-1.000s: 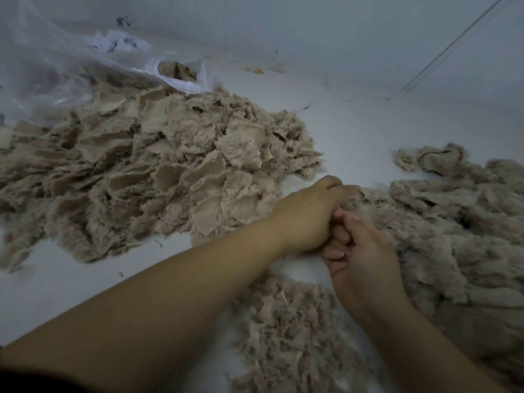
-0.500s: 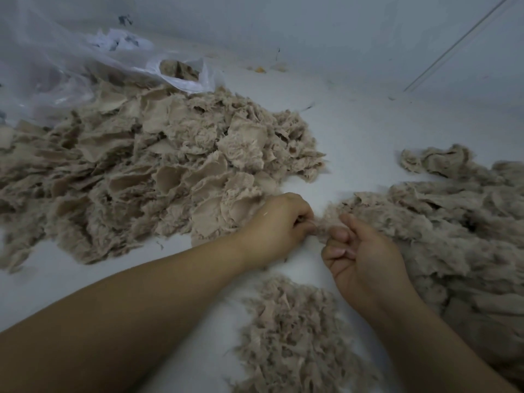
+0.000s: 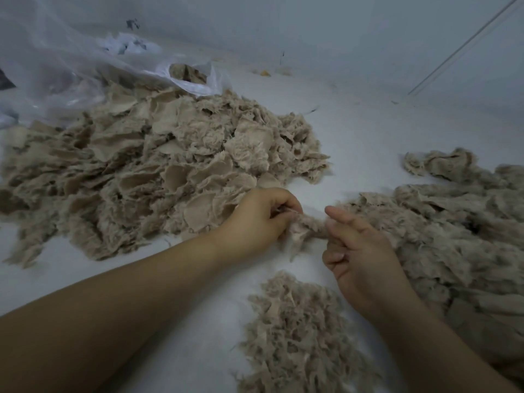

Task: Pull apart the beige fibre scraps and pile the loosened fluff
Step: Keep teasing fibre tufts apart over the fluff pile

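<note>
Bare white surface (image 3: 368, 131) lies open beyond my hands. To my left the scrap heap (image 3: 141, 171) blocks the way; to my right, the fluff mound (image 3: 453, 236); just below, a small pile (image 3: 297, 336).

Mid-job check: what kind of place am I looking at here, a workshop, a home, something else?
Probably a small textile-waste sorting spot, worked on a plain white floor or tabletop. Signs: a big heap of beige scraps spilling from a clear plastic bag, a fluff pile, and both hands pulling one tuft.
</note>
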